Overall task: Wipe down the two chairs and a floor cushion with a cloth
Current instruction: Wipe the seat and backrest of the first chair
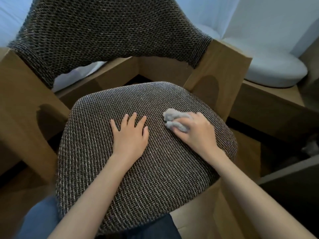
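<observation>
A wooden chair with a brown woven seat pad (141,173) and a matching woven backrest (107,31) fills the view. My left hand (130,135) lies flat on the middle of the seat, fingers straight and spread. My right hand (195,131) grips a bunched light grey cloth (172,119) and presses it onto the right rear part of the seat. Most of the cloth is hidden under my fingers. A white round cushion (271,69) lies at the upper right, on a wooden surface.
The chair's wooden arm posts (219,73) rise on both sides of the seat. White curtains (259,18) hang behind. My knee in blue trousers (39,219) is at the lower left. A dark gap opens at the right, beside the chair.
</observation>
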`<state>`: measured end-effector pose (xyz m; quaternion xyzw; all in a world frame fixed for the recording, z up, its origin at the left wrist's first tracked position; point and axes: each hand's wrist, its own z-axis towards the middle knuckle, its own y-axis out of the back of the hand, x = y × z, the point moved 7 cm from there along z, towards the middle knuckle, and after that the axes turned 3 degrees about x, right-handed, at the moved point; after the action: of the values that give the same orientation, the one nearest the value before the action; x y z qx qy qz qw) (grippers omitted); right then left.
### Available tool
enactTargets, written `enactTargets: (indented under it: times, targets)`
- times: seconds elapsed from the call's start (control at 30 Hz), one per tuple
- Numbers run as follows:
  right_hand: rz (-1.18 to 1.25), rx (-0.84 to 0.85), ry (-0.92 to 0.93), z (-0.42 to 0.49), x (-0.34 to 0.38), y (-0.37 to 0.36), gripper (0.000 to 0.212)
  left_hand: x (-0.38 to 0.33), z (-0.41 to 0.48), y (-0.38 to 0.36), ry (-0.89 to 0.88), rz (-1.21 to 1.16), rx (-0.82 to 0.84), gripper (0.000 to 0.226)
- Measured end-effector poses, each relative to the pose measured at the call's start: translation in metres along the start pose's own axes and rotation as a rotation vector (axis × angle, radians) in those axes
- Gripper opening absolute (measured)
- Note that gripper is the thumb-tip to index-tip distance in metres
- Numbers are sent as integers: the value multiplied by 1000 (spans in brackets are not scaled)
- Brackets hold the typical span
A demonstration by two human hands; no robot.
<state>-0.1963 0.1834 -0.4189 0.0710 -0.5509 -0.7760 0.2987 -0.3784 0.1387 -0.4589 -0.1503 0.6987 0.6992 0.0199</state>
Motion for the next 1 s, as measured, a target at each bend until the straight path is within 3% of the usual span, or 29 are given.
enactTargets:
  times: [0.3, 0.5, 0.8, 1.0]
  targets:
    - [-20, 51, 74, 176, 5, -92, 31, 9, 8, -1, -53, -55, -40, 54]
    - [69, 57, 84, 225, 12, -118, 32, 15, 12, 3, -57, -90, -72, 53]
    - [192, 106, 267, 119, 12, -62, 29, 15, 12, 0, -59, -31, -62, 46]
    - [247, 116, 214, 6, -4, -6, 38, 15, 10, 2, -65, -20, -46, 46]
